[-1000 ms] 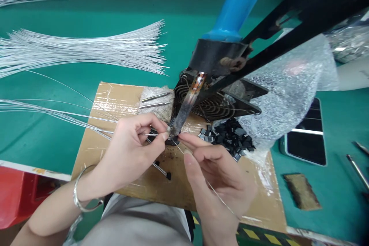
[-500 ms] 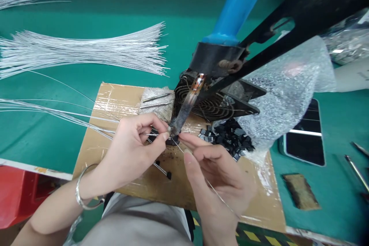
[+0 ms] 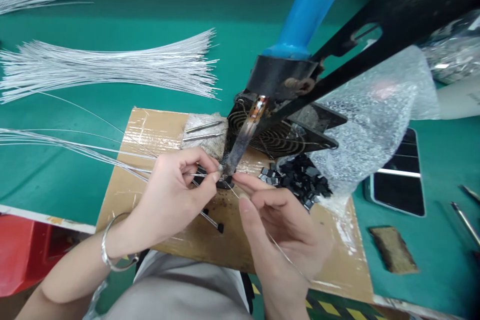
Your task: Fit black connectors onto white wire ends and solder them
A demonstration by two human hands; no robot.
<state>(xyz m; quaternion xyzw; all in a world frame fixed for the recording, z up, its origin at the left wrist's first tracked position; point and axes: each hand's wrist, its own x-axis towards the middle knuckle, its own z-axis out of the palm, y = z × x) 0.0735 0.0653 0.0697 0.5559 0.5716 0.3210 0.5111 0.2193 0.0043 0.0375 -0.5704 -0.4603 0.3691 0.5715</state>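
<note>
Left hand [image 3: 172, 195]: grip pinched together, thumb and forefinger clamped on a thin wire [image 3: 112, 152] at the iron's tip; a bracelet [image 3: 112, 250] sits on the wrist.
Right hand [image 3: 285, 230]: grip closed on a strand of solder wire [image 3: 279, 250], fingertips meeting the left hand's just right of the tip.
Soldering iron [image 3: 242, 142]: fixed on a dark stand, blue handle far, tip pointing down and near, touching the joint between both hands.
Cardboard pad [image 3: 146, 130]: lies on the green bench [image 3: 56, 185] under both hands.
Black chips [image 3: 296, 177]: loose pile just right of the hands, beside bubble wrap [image 3: 375, 110].
Wire bundle [image 3: 112, 65]: fanned out far left.
Phone [image 3: 399, 180]: flat, far right.
</note>
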